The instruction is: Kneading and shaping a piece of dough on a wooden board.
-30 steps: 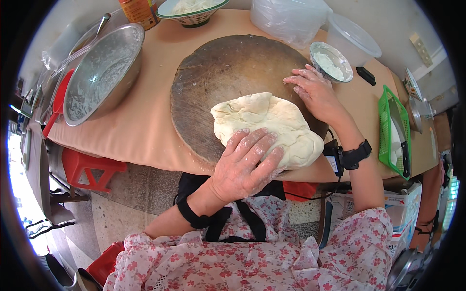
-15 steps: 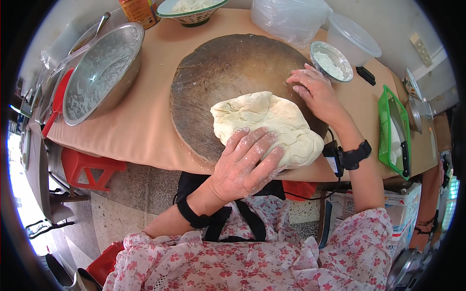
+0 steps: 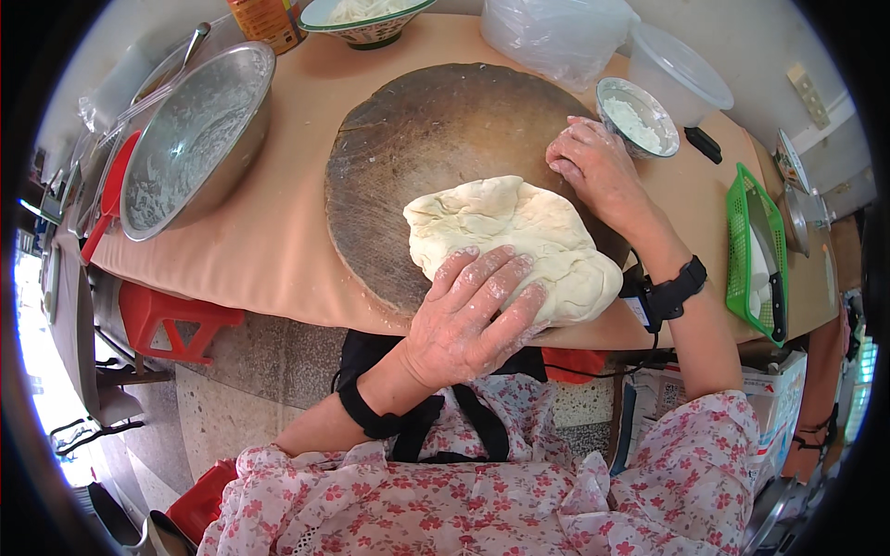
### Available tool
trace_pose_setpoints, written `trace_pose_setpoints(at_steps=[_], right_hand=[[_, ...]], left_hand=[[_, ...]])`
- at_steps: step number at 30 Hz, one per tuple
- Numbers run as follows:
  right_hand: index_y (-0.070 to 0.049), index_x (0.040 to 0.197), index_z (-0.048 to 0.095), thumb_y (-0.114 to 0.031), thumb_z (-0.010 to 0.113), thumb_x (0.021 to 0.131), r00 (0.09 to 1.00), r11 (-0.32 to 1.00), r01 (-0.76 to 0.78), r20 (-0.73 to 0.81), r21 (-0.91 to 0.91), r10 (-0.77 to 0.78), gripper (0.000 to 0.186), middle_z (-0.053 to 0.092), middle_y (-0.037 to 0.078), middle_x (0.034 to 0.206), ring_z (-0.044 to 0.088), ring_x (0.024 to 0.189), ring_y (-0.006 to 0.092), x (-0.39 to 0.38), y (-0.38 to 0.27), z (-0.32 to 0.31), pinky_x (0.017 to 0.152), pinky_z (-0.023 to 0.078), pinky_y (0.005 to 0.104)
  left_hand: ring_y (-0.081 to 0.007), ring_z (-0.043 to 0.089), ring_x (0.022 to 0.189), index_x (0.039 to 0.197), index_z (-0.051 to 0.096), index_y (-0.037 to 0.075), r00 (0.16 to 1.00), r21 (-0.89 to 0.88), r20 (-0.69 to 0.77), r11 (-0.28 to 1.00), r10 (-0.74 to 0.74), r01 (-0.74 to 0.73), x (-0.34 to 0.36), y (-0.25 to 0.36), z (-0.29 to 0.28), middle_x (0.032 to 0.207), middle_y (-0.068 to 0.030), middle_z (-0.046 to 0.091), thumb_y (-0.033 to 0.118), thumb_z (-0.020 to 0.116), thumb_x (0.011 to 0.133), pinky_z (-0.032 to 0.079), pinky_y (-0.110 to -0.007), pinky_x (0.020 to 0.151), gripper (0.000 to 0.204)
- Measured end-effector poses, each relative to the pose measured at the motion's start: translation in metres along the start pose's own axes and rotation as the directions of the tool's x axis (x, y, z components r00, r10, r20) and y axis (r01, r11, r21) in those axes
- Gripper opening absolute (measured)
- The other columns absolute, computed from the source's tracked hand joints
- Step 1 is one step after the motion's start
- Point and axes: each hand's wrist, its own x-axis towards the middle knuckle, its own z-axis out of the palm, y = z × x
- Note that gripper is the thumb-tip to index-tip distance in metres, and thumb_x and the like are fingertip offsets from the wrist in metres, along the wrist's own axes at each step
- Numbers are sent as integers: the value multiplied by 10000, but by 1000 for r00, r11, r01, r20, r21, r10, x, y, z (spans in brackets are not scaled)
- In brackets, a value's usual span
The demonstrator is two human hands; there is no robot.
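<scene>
Drawn in more closely than in the earlier frame are the fingers of the right hand (image 3: 598,171), which is held over the right edge of a round wooden board (image 3: 408,157), just beside a small bowl (image 3: 666,120) partly filled with fine white powder (image 3: 632,125); its fingers are bent inward and bunched, and whether anything is pinched between them cannot be told. Pale, soft dough (image 3: 505,218) is set on the near right part of the board, its irregular lump marked by shallow folds, dimples and rounded lobes; its near side is partly covered by the left hand (image 3: 468,324), which is laid flat on it, fingers slightly spread and dusted with white.

Dark brown, worn and scuffed grain is shown by the board, lightened toward its middle; beneath it a smooth tan cloth (image 3: 287,204) is spread, rippled softly at the front edge. At the left a wide metal basin (image 3: 232,176) is placed, its inner wall streaked with whitish residue; at the right a knife (image 3: 778,301) with a black handle is held in a green plastic basket (image 3: 739,241) of latticed mesh; at the far side pale shreds (image 3: 366,9) are heaped in a green-rimmed bowl (image 3: 371,35).
</scene>
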Motion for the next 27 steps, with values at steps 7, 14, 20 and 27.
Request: trace_pose_setpoints(at_steps=[7, 14, 20, 27], right_hand=[[-84, 875, 601, -81, 616, 848, 999, 998, 40, -3, -48, -40, 31, 610, 98, 1065, 487, 1256, 323, 5, -4, 4, 967, 415, 459], [-42, 860, 547, -68, 616, 839, 997, 967, 37, -79, 253, -17, 76, 617, 119, 1039, 510, 1201, 378, -11, -19, -30, 1029, 393, 459], [-34, 895, 568, -48, 607, 858, 996, 968, -13, -78, 250, 33, 56, 630, 112, 1060, 510, 1203, 373, -13, -32, -53, 1038, 389, 472], [-68, 1028, 651, -94, 624, 873, 996, 992, -76, 61, 102, 70, 159, 632, 111, 1104, 490, 1248, 349, -15, -10, -30, 1025, 388, 466]], left_hand=[[-326, 601, 1086, 1097, 628, 68, 1000, 10, -3, 1000, -4, 4, 0, 1, 0, 1160, -137, 622, 215, 746, 743, 413, -485, 953, 401], [-333, 599, 1086, 1099, 627, 64, 1000, 16, -25, 1000, 3, -3, 0, 0, 2, 1158, -140, 622, 212, 742, 749, 414, -487, 952, 397], [-332, 593, 1092, 1098, 624, 62, 1000, 20, -28, 1000, -3, 3, -1, -1, 2, 1170, -144, 615, 213, 741, 752, 415, -493, 952, 396], [-335, 590, 1095, 1100, 622, 60, 1000, 8, -15, 1000, 1, 0, 0, 0, 2, 1171, -146, 610, 221, 737, 755, 415, -489, 950, 397]])
